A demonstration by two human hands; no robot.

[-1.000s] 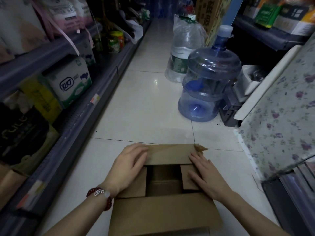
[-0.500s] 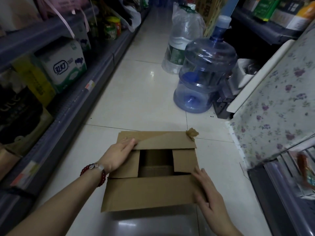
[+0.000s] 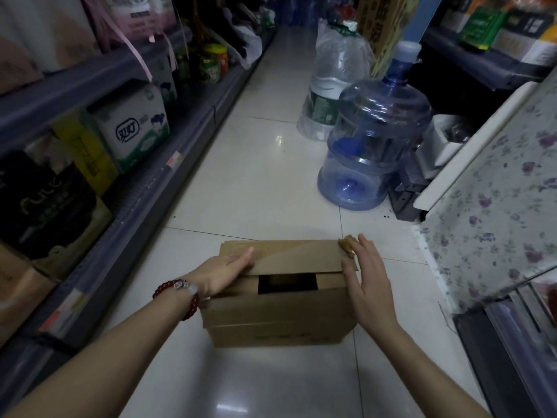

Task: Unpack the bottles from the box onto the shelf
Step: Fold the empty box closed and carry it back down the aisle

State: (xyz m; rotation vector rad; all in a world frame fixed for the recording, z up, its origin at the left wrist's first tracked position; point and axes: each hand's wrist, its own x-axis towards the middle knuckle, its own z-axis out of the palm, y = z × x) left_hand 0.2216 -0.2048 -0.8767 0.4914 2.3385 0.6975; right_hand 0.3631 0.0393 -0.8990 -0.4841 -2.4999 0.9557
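Glossy white tiled floor (image 3: 241, 182) in a shop aisle, stocked shelf (image 3: 126, 200) at left, cardboard box (image 3: 280, 315) on the floor, left hand (image 3: 224, 274) flat on its flap, right hand (image 3: 366, 282) spread against its right side, neither grip pinching anything.

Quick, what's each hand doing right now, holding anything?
Left hand: open, flat on the cardboard box at its top left, gripping nothing.
Right hand: open, fingers straight, against the box's right side, holding nothing.

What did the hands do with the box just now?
The right hand left the box's near flap and went to its right side. That flap folded down. The left hand stayed on the far flap. The water jugs stayed put.
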